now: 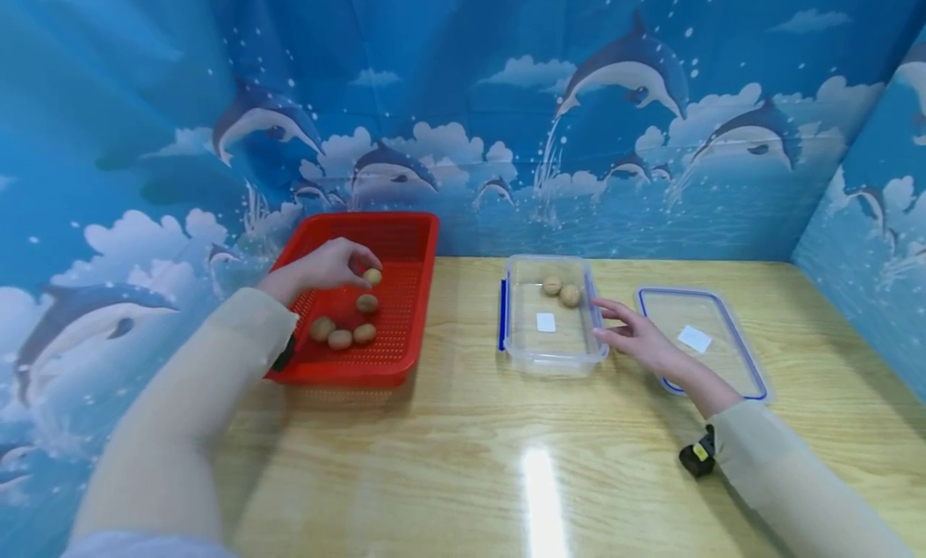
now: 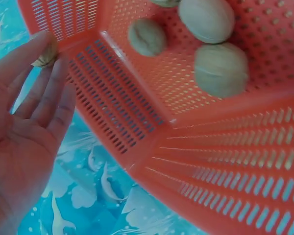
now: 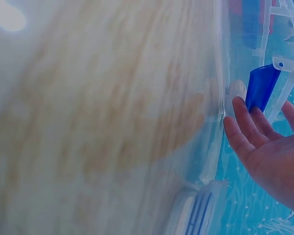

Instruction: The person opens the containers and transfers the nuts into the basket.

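Carefully now: the left hand [image 1: 325, 267] pinches a walnut [image 1: 372, 276] at its fingertips above the red basket [image 1: 405, 236]; judging by this, carry it level rightward to the clear container [image 1: 518, 350], which the right hand [image 1: 637, 337] steadies, fingers straight, right of the basket

My right hand [image 3: 272, 152] lies with straight fingers beside the clear container [image 3: 220, 98], near its blue clip [image 3: 261, 85], over the blurred desk [image 3: 98, 122].
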### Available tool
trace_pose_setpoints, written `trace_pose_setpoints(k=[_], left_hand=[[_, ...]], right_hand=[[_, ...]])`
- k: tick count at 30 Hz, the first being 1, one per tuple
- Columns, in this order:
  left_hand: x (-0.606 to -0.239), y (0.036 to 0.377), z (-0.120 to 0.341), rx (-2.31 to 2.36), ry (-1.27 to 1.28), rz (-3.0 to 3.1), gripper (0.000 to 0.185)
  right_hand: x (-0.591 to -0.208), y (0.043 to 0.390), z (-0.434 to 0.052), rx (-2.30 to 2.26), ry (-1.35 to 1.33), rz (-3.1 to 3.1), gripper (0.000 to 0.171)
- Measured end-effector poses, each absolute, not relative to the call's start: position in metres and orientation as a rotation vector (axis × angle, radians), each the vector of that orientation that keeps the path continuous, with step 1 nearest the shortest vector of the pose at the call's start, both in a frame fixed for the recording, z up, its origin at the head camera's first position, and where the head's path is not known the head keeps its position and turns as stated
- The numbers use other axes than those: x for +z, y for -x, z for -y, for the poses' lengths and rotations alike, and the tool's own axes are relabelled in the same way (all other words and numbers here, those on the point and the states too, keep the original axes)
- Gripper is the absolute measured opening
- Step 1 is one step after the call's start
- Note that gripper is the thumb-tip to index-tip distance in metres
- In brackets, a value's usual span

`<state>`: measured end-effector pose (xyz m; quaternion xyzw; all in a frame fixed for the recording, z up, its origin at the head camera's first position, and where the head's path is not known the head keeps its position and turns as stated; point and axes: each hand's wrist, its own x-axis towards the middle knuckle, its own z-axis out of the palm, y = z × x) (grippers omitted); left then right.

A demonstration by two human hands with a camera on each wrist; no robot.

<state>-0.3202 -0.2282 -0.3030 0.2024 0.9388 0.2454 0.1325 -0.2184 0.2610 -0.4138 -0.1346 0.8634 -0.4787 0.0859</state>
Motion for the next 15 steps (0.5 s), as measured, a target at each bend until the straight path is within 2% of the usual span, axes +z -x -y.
trace_pose_setpoints(k=[5,10,15], left_hand=[[-0.311,0.325,0.226,0.634,-0.618,-2.666,0.032],[-0.313,0.322,0.218,0.637,-0.540,-2.574,0.038],[-0.310,0.303,0.205,0.793,-0.176,-2.425,0.059]], right_hand=[[-0.414,0.219,-0.263,-1.427,0.403,-2.581,0.063],[-0.414,0.218,-0.264,-1.438,0.420,-2.581,0.062],[-0.412,0.218,-0.264,-1.436,0.422,-2.580,0.062]])
